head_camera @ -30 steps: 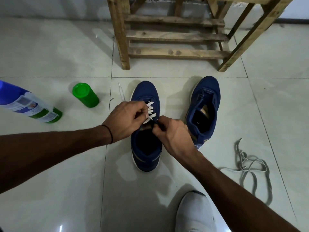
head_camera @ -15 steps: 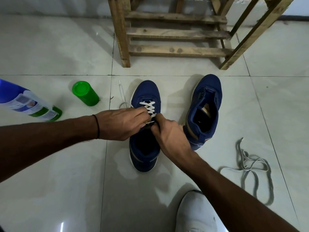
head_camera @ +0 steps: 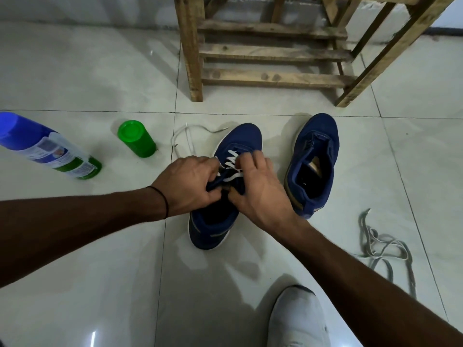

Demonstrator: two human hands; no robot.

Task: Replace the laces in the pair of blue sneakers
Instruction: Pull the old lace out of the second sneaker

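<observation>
Pale-grey glossy floor tiles [head_camera: 75,71] carry everything in view. The half-laced blue fabric sneaker [head_camera: 240,139], white-soled, is stood at the centre with its toe towards the slatted rough-wood rack [head_camera: 270,53]; a strip of tile is left between toe and rack leg. The unlaced blue fabric sneaker [head_camera: 318,136] is set just beside it on the right, separated by a narrow gap. A flat white lace [head_camera: 233,161] is crossed through the eyelets nearest the toe, and its loose ends are trailed over the tile to the left. The upper is gripped at the tongue by the curled fingers of the left hand [head_camera: 188,181]. The right hand [head_camera: 260,186] is curved over the lacing, thumb at the tongue, holding the same upper. A limp flat grey lace [head_camera: 383,244] is lying well apart on the right. A smooth green plastic cylinder [head_camera: 136,139] and a fallen blue-and-green spray can [head_camera: 47,149] are located towards the left edge.
</observation>
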